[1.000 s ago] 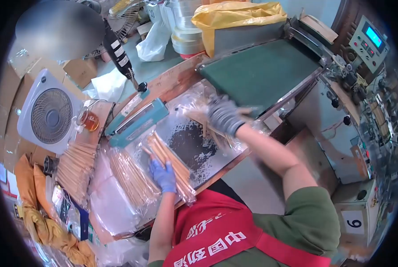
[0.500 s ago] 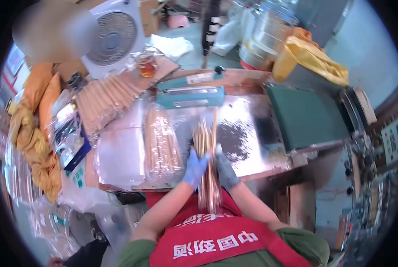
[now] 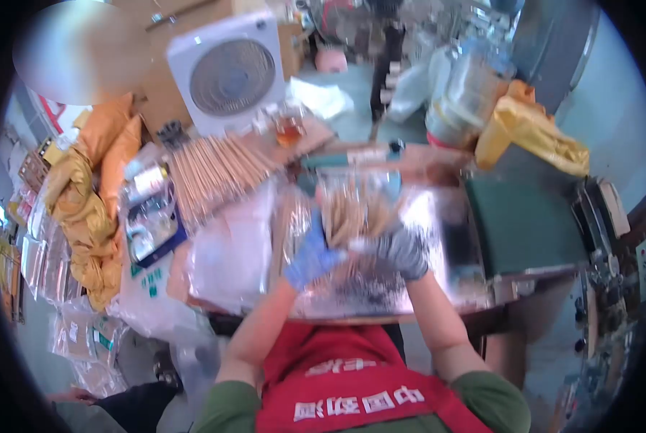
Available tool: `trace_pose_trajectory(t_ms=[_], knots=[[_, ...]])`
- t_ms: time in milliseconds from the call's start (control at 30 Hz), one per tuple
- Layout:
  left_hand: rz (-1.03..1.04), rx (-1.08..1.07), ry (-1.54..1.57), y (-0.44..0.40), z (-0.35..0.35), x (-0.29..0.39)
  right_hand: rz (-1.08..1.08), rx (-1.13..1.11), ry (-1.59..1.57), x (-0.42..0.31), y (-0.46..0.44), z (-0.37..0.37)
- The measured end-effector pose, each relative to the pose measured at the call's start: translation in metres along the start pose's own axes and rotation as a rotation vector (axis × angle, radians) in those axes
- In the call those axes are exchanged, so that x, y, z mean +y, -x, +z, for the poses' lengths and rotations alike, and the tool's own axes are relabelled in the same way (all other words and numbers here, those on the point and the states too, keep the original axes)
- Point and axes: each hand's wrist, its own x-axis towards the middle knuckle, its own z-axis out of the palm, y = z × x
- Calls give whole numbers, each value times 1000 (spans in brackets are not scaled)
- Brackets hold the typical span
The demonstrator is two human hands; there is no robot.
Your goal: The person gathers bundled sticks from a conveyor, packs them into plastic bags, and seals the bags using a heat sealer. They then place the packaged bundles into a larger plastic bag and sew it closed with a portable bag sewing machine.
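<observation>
A bundle of thin wooden sticks [image 3: 353,215] is held above the table between my two gloved hands, its ends fanned out and blurred. My left hand [image 3: 311,255], in a blue glove, wraps the bundle's left side. On the right side, my right hand [image 3: 404,252], in a grey striped glove, closes around the sticks. A clear bag of sticks [image 3: 291,225] lies partly hidden behind my left hand. Beyond the bundle is a teal bar-shaped device [image 3: 389,180], mostly covered by the sticks. Dark specks dot the metal tabletop [image 3: 427,213] under my hands.
A stack of clear plastic bags [image 3: 230,242] lies left, with wrapped rows of sticks [image 3: 220,172] behind it. A dark green panel [image 3: 526,225] stands right. A box fan [image 3: 230,76], amber-liquid jar [image 3: 289,131] and yellow sack [image 3: 531,136] are farther back. Another person sits lower left.
The bundle has gone from upright and long, reaching down to my apron, to raised and tipped over the table. My hands moved forward and farther apart. The whole view shifted.
</observation>
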Motion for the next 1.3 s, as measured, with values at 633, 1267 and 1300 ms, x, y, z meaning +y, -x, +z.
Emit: trace_pose_trajectory(t_ms=[633, 1267, 1300], knots=[[-177, -97, 144, 62, -1, -40, -187, -135, 597, 54, -22, 26], [-105, 230, -1058, 151, -29, 9, 414, -12, -340, 123, 22, -7], [-114, 301, -1120, 147, -38, 10, 419, 24, -424, 127, 25, -12]])
